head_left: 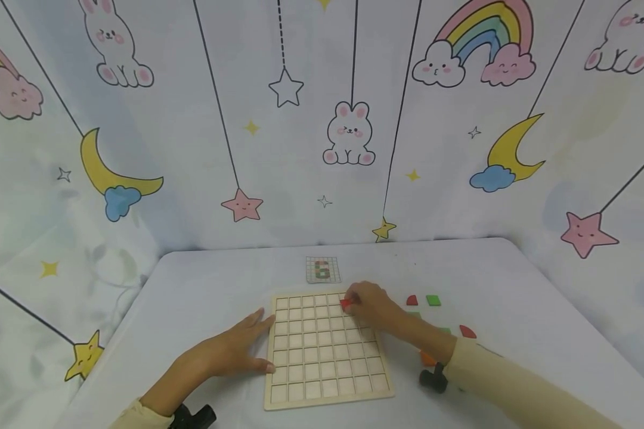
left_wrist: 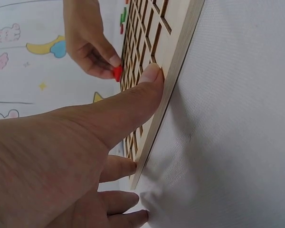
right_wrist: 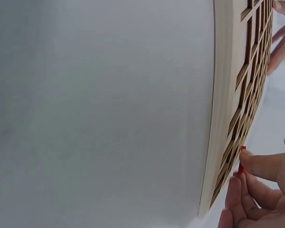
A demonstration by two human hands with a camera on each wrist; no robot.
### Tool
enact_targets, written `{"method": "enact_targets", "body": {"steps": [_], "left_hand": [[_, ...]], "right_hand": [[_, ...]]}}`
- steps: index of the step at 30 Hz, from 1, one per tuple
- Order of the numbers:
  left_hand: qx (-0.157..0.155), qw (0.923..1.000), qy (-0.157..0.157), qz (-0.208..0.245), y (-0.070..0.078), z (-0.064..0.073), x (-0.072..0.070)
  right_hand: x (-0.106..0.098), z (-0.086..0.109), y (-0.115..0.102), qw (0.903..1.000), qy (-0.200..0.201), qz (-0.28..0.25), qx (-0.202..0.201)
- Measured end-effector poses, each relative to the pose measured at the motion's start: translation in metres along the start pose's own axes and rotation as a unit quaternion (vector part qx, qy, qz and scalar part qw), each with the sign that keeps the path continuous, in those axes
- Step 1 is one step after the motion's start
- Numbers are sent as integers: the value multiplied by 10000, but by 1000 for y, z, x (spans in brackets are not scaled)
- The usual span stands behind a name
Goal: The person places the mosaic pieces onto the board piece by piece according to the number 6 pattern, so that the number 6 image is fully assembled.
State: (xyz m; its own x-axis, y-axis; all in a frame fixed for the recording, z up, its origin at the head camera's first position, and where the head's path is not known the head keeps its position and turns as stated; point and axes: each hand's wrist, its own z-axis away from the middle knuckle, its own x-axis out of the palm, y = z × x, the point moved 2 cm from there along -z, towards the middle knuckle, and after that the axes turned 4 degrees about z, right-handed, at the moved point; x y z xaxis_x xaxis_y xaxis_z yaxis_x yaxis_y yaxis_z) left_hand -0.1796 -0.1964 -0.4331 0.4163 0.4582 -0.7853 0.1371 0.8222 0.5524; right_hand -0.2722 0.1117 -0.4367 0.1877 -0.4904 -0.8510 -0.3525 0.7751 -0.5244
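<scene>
A wooden grid board [head_left: 327,351] with square cells lies on the white table. My left hand [head_left: 236,348] rests along its left edge, thumb and fingers spread and fairly straight; in the left wrist view the thumb [left_wrist: 133,102] presses on the board's rim. Between thumb and fingers, my right hand [head_left: 372,304] pinches a small red tile [head_left: 345,304] over the far part of the grid, near the right. The right wrist view shows the red tile [right_wrist: 242,160] edge-on, close to the cells. Whether it touches the board I cannot tell.
Behind the board lies a card [head_left: 323,270] with a gridded figure like a 6. To the right are a red quarter-round tile [head_left: 412,300], a green tile [head_left: 433,300], another red piece [head_left: 467,331] and an orange piece [head_left: 427,358], partly hidden by the right arm.
</scene>
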Motion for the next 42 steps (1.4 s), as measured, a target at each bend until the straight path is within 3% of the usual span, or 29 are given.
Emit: {"method": "enact_targets", "body": {"steps": [8,17,42], "left_hand": [[-30,10000,19,-15,0,0,0],[-9,10000,2,-11,0,-2,0],[47,10000,-27,4,0,-1,0]], "right_hand": [[10,-2,-13,9996,-212,67,189],[10,-1,-24,9996,-270,52,103],[14,-2,-25,9995,-247,129,-163]]}}
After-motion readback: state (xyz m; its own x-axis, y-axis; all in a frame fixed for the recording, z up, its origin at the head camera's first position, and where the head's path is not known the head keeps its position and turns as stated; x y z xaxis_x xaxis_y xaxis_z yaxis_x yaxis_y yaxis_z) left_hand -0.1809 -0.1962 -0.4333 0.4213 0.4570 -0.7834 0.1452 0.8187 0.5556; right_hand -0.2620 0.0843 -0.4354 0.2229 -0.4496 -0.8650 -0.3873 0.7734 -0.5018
